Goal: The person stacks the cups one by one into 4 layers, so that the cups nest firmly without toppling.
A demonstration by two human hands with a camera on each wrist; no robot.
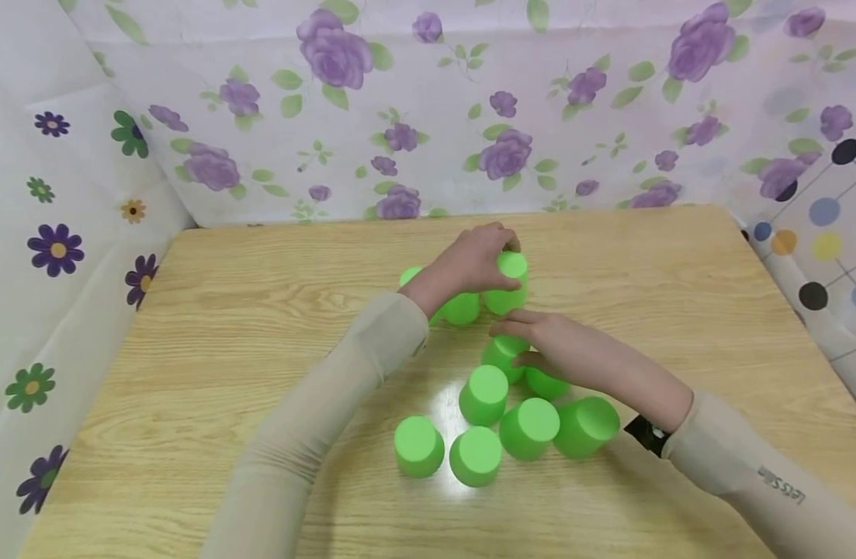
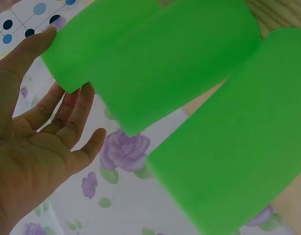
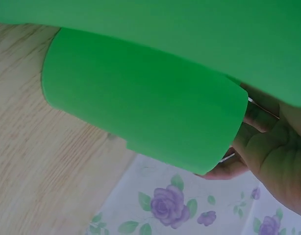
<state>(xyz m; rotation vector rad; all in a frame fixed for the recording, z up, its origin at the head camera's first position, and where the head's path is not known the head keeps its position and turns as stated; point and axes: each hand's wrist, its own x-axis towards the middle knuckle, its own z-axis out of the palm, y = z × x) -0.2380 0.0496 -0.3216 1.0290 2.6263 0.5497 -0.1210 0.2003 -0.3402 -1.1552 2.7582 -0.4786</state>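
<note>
My left hand (image 1: 478,260) grips the top of a green plastic cup (image 1: 509,296) at the back of the group, thumb on its near side and fingers on the far side. Two more green cups stand by it, partly hidden under the left wrist; one shows as a green cup (image 1: 462,309). Closer in, my right hand (image 1: 563,348) holds another green cup (image 1: 503,359) near its top, thumb and fingers on opposite sides. In the right wrist view that cup (image 3: 145,103) has fingertips behind its end. All these cups stand bottom up.
Several more inverted green cups stand in front, among them a leftmost cup (image 1: 418,446), a front cup (image 1: 476,456) and a right-hand cup (image 1: 587,427) below the right wrist. The wooden table (image 1: 225,349) meets a flowered cloth backdrop (image 1: 434,116) behind.
</note>
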